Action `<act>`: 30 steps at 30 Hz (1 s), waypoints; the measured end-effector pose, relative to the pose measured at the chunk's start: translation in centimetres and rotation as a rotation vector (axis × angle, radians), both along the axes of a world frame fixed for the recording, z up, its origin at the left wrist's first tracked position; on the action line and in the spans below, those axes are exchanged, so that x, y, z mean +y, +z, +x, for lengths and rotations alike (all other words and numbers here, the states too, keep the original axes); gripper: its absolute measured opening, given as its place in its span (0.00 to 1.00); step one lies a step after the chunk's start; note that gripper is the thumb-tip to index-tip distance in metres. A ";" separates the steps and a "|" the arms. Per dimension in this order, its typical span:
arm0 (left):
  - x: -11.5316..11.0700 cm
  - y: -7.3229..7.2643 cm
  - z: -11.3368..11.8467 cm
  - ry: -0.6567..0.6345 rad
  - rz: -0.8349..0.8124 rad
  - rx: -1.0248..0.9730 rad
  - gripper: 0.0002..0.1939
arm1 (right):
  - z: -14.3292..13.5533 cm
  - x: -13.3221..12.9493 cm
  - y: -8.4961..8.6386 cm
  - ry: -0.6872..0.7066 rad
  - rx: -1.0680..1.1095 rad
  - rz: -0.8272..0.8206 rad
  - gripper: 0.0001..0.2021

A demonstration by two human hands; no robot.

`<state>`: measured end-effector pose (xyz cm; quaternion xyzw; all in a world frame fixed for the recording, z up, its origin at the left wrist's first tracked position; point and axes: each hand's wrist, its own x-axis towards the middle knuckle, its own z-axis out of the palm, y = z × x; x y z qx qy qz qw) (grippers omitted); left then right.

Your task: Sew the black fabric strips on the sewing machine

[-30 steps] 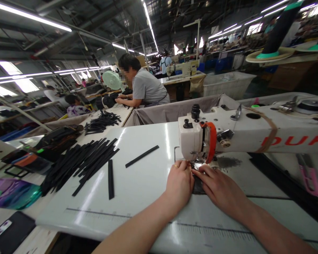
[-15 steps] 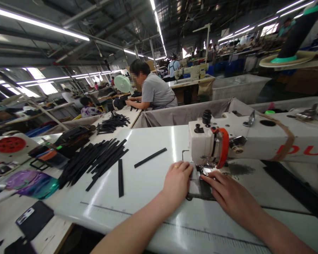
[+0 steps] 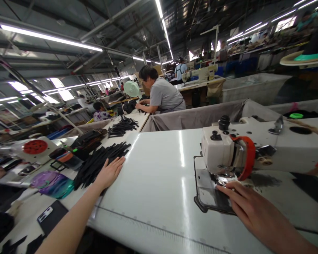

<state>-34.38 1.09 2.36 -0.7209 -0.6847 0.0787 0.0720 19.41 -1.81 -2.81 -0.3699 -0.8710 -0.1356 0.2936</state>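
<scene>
My left hand point(image 3: 110, 173) lies with fingers spread at the right edge of a pile of black strips point(image 3: 91, 165) on the white sewing table point(image 3: 159, 169). Its palm hides whatever is beneath it. My right hand point(image 3: 245, 201) rests beside the needle area of the white sewing machine point(image 3: 217, 148), index finger stretched over the metal plate point(image 3: 209, 199). No strip can be made out under the right fingertips. An orange-red band point(image 3: 247, 158) curves down the machine's head just above that hand.
Left of the table are a purple and teal pouch point(image 3: 53, 183), a phone point(image 3: 51, 216) and another machine point(image 3: 33, 148). A person in grey point(image 3: 166, 95) works beyond a second strip pile point(image 3: 123, 126). A cloth-lined bin point(image 3: 196, 114) borders the table's back.
My left hand has moved left from the needle area to the strip pile. The two separate strips no longer show on the table. The view has shifted left; my right hand stays by the needle.
</scene>
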 end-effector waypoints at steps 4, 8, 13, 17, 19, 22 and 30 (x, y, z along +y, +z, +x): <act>1.1 1.5 -4.3 0.166 0.064 0.224 0.27 | 0.1 0.1 0.1 0.007 -0.011 0.022 0.17; 3.0 1.1 -1.9 0.166 0.139 0.245 0.24 | 0.1 0.1 0.3 0.016 -0.003 0.009 0.17; 5.2 -1.7 12.9 -0.143 0.224 -0.066 0.22 | -0.2 -0.2 0.6 -0.010 0.012 -0.093 0.16; 4.9 -2.3 26.8 -0.640 0.094 -0.487 0.20 | -0.2 -0.5 0.8 -0.019 0.006 -0.159 0.17; 5.1 -2.1 30.8 -0.823 0.016 -0.522 0.14 | -0.2 -0.6 0.8 -0.025 0.000 -0.175 0.17; 5.8 -1.2 31.8 -0.822 -0.010 -0.489 0.11 | -0.1 -0.7 0.8 -0.022 0.008 -0.193 0.17; -0.9 -0.4 31.8 -0.381 0.001 -0.521 0.11 | -0.9 -1.6 2.4 0.079 0.036 -0.313 0.17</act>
